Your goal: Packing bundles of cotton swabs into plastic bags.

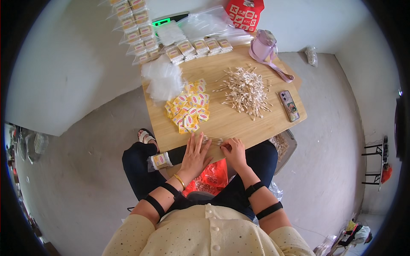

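Note:
A small row of cotton swabs (pixel 212 140) lies side by side at the table's near edge, between my two hands. My left hand (pixel 195 157) is flat with fingers spread, its fingertips at the left ends of the swabs. At their right ends, my right hand (pixel 233 151) has thumb and fingers curled together in a pinch. Farther off on the right is a loose heap of cotton swabs (pixel 247 91). Left of that heap, yellow and white printed cards (pixel 190 109) are piled, with a stack of clear plastic bags (pixel 163 79) behind them.
Packed swab bundles (pixel 187 48) line the table's back, beside a tall stack of bagged packs (pixel 139 30). A lilac bottle (pixel 263 45) with a strap and a phone (pixel 289 105) are at the right. One bagged pack (pixel 161 161) sits near my left knee; a red bag (pixel 209 177) is between my legs.

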Motion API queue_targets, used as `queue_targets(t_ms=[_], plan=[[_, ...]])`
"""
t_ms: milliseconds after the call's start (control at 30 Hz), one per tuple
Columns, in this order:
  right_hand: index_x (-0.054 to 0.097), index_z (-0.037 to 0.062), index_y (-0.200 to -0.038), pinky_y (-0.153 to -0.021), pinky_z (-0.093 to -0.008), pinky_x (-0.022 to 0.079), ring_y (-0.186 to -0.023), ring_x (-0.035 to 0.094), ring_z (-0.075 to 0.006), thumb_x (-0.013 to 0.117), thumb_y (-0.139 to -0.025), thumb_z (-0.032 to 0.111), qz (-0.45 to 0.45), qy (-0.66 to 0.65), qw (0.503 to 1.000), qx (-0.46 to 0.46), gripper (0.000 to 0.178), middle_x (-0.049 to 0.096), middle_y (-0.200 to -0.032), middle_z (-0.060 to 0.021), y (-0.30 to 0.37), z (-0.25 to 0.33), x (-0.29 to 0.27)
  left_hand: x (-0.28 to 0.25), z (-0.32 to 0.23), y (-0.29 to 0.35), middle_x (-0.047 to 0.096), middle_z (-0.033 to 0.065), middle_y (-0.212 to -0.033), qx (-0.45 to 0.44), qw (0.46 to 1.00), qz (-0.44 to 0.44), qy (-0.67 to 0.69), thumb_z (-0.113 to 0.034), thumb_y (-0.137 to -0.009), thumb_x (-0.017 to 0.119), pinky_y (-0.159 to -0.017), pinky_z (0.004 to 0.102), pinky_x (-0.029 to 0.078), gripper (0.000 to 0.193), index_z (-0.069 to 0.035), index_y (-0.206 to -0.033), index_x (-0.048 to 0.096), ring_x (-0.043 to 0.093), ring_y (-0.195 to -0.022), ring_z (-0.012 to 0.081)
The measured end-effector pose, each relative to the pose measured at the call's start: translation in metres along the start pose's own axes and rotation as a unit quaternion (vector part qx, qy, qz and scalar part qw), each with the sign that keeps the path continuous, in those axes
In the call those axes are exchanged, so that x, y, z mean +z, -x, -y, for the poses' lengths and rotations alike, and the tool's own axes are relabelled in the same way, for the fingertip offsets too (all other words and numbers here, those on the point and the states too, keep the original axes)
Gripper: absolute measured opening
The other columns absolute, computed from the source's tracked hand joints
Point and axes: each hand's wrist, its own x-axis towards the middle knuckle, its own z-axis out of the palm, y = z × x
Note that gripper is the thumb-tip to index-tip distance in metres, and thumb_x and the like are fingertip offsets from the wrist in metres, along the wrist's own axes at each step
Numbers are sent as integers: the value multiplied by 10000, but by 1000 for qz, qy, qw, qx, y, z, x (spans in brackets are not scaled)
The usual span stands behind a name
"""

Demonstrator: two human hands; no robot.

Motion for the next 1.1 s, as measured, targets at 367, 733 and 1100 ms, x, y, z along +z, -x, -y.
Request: queue_targets(t_ms=[367,733,1100], plan=[[673,75,-892,-804,-431,482,-871,619,-314,724,-813,156,-20,-5,999,49,124,648,-839,-92,-35,5,-14,4,7,-13,236,169,-1636,10,999,4,-36,-428,-978,560,-1234,557,160,690,-107,-1551,347,242,-1509,378],[678,96,-927,-945,-436,431,-1103,515,-312,649,-823,104,-43,314,937,-148,108,568,-1092,-96,-169,14,-38,-3,8,-12,279,131,-1626,21,1000,-1,-9,-400,-1018,471,-1247,534,148,650,-62,-1551,312,262,-1514,303],[692,130,-791,-901,-429,423,-1043,557,-276,727,-756,144,-3,247,959,-137,51,599,-961,-61,-123,33,-13,-2,10,-10,289,127,-1625,16,1000,-12,14,-392,-999,510,-1246,534,156,670,-58,-1548,321,250,-1522,289]])
